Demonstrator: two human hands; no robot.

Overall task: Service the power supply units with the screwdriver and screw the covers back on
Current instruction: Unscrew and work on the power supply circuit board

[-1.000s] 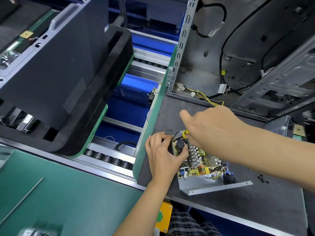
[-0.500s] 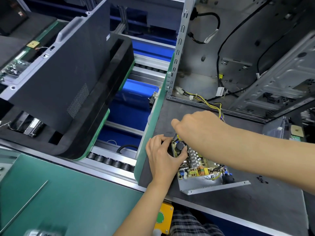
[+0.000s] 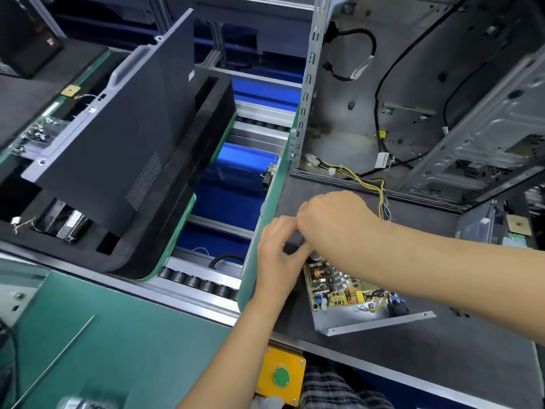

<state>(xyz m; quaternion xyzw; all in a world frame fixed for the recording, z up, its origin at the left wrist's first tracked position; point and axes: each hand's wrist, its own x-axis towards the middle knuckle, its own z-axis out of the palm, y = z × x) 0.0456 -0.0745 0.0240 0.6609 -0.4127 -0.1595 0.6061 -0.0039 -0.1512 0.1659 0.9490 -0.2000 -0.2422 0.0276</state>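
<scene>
An open power supply unit (image 3: pixel 365 321) lies on the dark grey mat, its circuit board (image 3: pixel 339 286) bare in a grey metal tray. My left hand (image 3: pixel 275 262) grips the unit's far left corner, thumb by a black capacitor. My right hand (image 3: pixel 333 224) is curled in a fist just above that corner and touches the left hand's fingers. The screwdriver's yellow handle, seen under the right hand earlier, is hidden by the fist now. No cover is in view.
An open computer case (image 3: pixel 413 119) stands at the back right, with yellow and black wires (image 3: pixel 373 184) trailing toward the unit. Small black screws (image 3: pixel 457 312) lie right of the tray. A conveyor gap (image 3: pixel 224 184) and a foam-held monitor panel (image 3: pixel 118 137) are left. A yellow button box (image 3: pixel 280 376) hangs below.
My right hand has moved left over the unit's corner until it meets my left hand, and its pointing finger has curled in. The yellow handle is no longer visible. The left hand stays put.
</scene>
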